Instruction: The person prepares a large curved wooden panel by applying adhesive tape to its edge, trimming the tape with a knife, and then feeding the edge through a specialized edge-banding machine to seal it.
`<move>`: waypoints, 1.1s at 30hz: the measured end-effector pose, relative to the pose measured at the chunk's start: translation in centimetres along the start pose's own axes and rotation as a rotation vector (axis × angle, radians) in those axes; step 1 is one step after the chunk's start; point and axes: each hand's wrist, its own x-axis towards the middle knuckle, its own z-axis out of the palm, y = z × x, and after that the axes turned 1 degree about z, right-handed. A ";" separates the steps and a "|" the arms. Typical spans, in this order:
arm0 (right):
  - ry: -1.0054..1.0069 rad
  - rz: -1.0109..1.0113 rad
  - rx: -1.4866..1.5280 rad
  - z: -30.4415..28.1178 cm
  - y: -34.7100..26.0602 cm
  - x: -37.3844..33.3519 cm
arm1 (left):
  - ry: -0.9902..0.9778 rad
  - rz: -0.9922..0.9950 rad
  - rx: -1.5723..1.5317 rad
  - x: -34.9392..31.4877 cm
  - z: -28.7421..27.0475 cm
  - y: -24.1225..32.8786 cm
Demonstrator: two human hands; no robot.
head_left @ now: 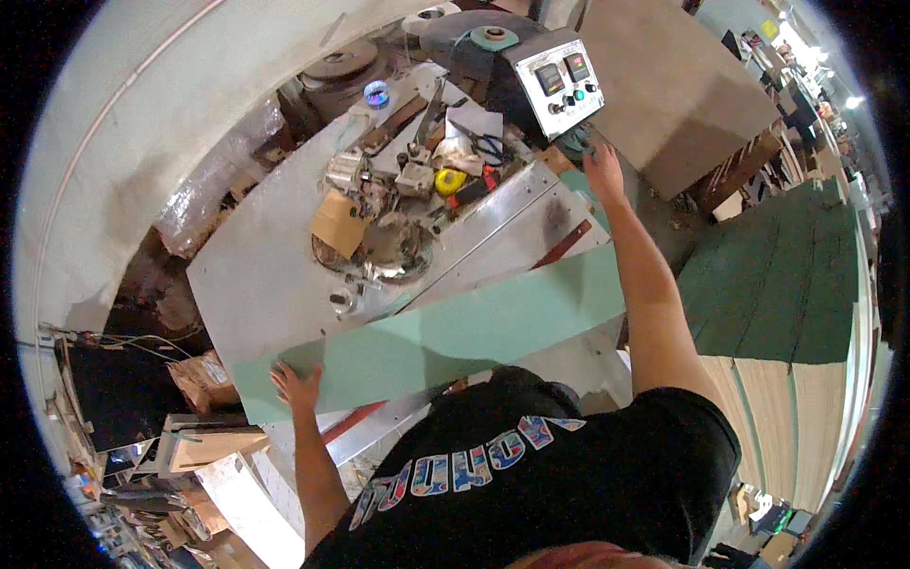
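Note:
A long pale green board [455, 327] lies across the grey metal worktable [275, 247] in front of me. My left hand [296, 387] rests on its left end, fingers spread flat. My right arm reaches past the board's right end. My right hand [604, 175] is just below a tilted white control panel [561, 88] with small displays and knobs. Its fingers are stretched out and look apart, beside a dark green piece [574, 142]; whether they touch it I cannot tell. A green strip [583, 190] runs below that hand, partly behind my wrist.
Behind the board stands a cluttered machine head [384, 242], with a yellow tape measure [449, 182], blue-handled scissors [489, 149] and a tape roll [376, 94] nearby. Reels of edging [341, 61] sit at the back. Stacked green-topped panels [773, 284] rise at my right. Boards and offcuts lean at the lower left.

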 end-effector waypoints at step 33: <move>0.140 -0.535 -0.121 2.6 -2.5 11.2 | -0.060 0.132 -0.086 -6.1 1.3 6.5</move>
